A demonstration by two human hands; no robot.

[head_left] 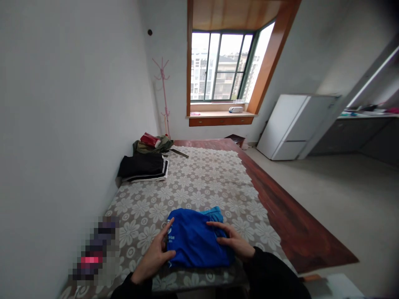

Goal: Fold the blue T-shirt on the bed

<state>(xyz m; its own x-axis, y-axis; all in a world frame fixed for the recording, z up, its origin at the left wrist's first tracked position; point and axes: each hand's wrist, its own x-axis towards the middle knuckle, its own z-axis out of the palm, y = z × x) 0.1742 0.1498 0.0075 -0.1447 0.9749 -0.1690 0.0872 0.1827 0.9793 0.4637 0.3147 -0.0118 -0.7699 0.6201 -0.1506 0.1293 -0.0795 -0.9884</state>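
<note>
A blue folded garment (195,241) lies on the near part of a table covered by a flower-patterned cloth (199,182). White print shows along its left edge, and a lighter blue piece (215,213) sticks out at its far right corner. My left hand (157,251) rests at the garment's left edge, thumb and fingers apart. On the right side, my right hand (232,240) lies over the cloth with its fingers stretched out, touching the top. Neither hand grips the fabric. What the garment is exactly cannot be made out.
By the left wall sits a stack of folded dark clothes (143,167), with a green bag (152,145) and a red item (150,140) behind. A blurred-out patch (95,251) covers something at the near left. Beyond stand a pink coat rack (164,95) and a white fridge (283,126).
</note>
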